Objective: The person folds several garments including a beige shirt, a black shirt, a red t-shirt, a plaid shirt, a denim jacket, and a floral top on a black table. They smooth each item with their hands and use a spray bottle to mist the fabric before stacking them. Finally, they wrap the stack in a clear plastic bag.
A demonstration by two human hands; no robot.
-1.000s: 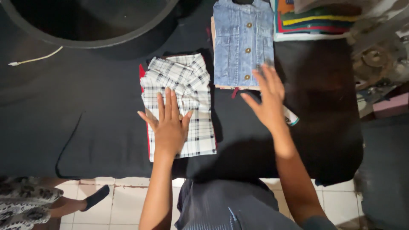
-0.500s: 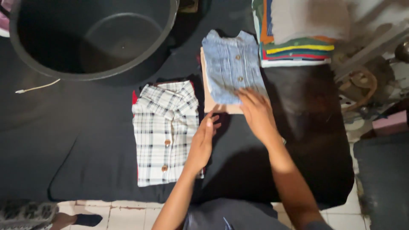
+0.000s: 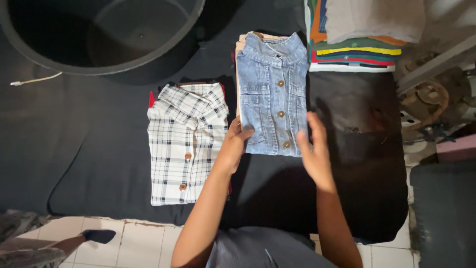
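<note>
denim shirt (image 3: 272,94), folded and buttoned with brown buttons, is lying in the upper middle of the frame on the black cloth (image 3: 89,149) that is covering the work surface. it is sitting on top of a small stack, with a tan edge and a red edge peeking out along its left side and collar. left hand (image 3: 233,146) is resting at the shirt's lower left corner, its fingers curling over the hem and touching the denim; i cannot tell whether they are actually pinching the fabric. right hand (image 3: 313,149) is hovering just beside the shirt's lower right edge, fingers stretched out and held together, palm turned toward the shirt, gripping nothing.

plaid shirt (image 3: 186,141), white with dark checks and also folded, is lying just to the left of the denim one, in the middle left of the frame, with a red layer showing beneath its edges. a large dark tub (image 3: 99,34) is filling the upper left corner, and a white cord (image 3: 34,80) is lying just below its rim. a pile of folded clothes (image 3: 362,37) in many colours is sitting in the upper right, close to the denim shirt's collar. a foot in a dark sock (image 3: 99,235) is showing on the tiled floor (image 3: 144,243) at the lower left.
</note>
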